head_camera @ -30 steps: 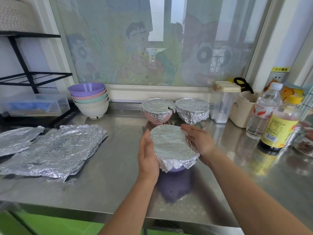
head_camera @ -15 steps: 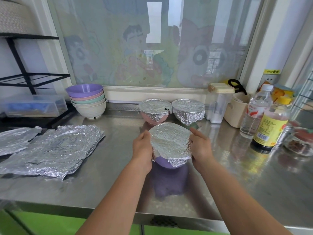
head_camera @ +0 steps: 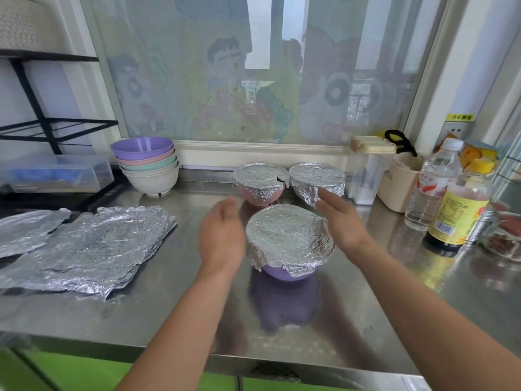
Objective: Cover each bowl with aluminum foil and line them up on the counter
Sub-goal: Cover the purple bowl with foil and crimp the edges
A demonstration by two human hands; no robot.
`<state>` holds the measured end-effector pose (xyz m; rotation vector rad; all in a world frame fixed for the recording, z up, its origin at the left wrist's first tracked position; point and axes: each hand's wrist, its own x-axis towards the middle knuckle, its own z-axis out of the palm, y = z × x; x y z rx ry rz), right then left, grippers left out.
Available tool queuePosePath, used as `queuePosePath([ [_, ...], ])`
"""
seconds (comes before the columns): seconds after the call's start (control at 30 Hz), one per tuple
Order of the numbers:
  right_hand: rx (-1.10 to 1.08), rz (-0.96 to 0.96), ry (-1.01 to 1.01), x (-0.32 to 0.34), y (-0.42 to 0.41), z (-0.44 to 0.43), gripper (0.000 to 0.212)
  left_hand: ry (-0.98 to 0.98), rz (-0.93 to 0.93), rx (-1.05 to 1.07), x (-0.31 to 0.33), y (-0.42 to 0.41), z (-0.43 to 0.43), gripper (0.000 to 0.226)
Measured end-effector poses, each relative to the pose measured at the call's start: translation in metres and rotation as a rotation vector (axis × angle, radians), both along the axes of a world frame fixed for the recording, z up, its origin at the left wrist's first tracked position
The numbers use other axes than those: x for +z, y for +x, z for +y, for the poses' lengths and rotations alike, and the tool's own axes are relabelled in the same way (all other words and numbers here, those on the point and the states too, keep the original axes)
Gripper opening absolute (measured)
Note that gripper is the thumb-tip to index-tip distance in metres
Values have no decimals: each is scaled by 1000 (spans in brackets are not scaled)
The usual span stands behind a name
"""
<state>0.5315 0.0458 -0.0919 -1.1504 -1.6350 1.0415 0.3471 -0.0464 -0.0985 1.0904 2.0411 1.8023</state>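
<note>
Foil-covered purple bowl [head_camera: 290, 242] between open hands, untouched.

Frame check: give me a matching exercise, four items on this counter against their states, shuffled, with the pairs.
1. purple bowl wrapped in aluminum foil
2. pink bowl wrapped in aluminum foil
3. stack of plastic bowls, purple on top
4. loose crumpled aluminum foil sheets

a. foil torn near the rim
b. lying flat, far left
c. covered, nearest the viewer
d. uncovered, nested

Pairs: 1-c, 2-a, 3-d, 4-b
</note>
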Motion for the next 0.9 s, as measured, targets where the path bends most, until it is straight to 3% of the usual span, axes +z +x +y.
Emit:
queuePosePath([
  [0.07,122,-122,-10,9,-7,4,44,-293,378,-51,10,27,-1,52],
  [0.13,175,-212,-21,11,-16,5,38,-476,448,-83,2,53,-1,66],
  [0.3,77,-305,14,6,-19,1,32,-357,398,-66,-27,60,-1,51],
  [0.5,-1,-482,102,3,-14,-5,31,-133,147,-190,-27,31,-3,44],
  [0.57,-28,-517,124,13,-11,-3,33,-117,70,-146,-25,21,-4,43],
  [0.67,35,-457,90,25,-14,2,30,-148,-27,9,-15,26,-9,51],
  [0.77,134,-437,23,20,-22,5,32,-155,-47,32,-9,50,-8,60],
  [0.9,116,-318,-4,7,-25,5,26,-138,-22,79,-18,63,0,45],
])
